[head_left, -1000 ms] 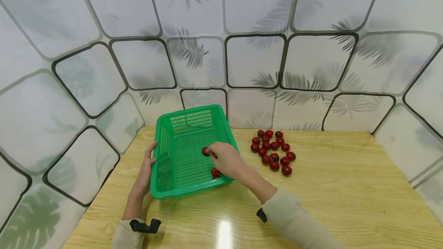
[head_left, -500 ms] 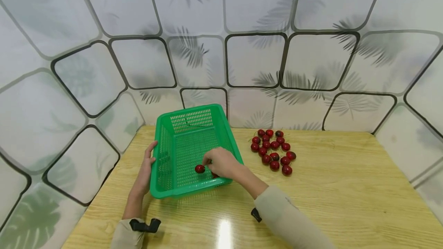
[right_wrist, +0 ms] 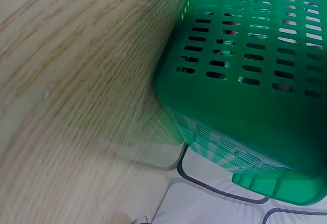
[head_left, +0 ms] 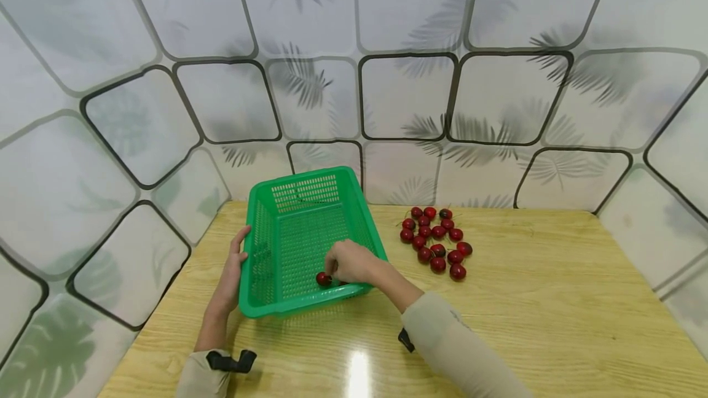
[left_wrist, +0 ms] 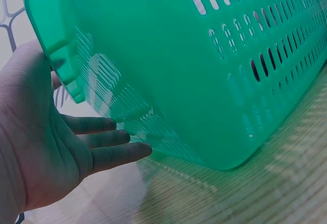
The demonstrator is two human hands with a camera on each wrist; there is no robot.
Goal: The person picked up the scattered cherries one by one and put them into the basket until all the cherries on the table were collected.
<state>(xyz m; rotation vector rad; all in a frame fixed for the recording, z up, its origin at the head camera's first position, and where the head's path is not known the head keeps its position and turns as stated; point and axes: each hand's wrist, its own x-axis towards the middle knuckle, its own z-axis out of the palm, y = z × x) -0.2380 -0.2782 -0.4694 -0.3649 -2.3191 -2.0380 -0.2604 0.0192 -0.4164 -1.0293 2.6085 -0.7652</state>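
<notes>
In the head view a green plastic basket (head_left: 310,307) stands on the table at left of centre. My left hand (head_left: 229,275) rests against its left rim from outside; in the left wrist view the fingers (left_wrist: 120,155) stretch out nearly straight to the slotted wall. Reaching in over the right rim, my right hand (head_left: 354,263) pinches a dark red cherry (head_left: 323,279) by its stem end, low near the basket's floor. Another cherry (head_left: 343,282) lies beneath that hand, mostly hidden. The right wrist view catches only the basket's outer wall (right_wrist: 230,101), not the hand.
Right of the basket several loose cherries (head_left: 438,265) lie in a cluster on the wooden table (head_left: 525,300). A patterned wall covering (head_left: 409,97) rises behind the table and along both sides.
My right hand has lowered the cherry from mid-basket toward the near side of the basket's floor. The left hand and the basket stay where they were.
</notes>
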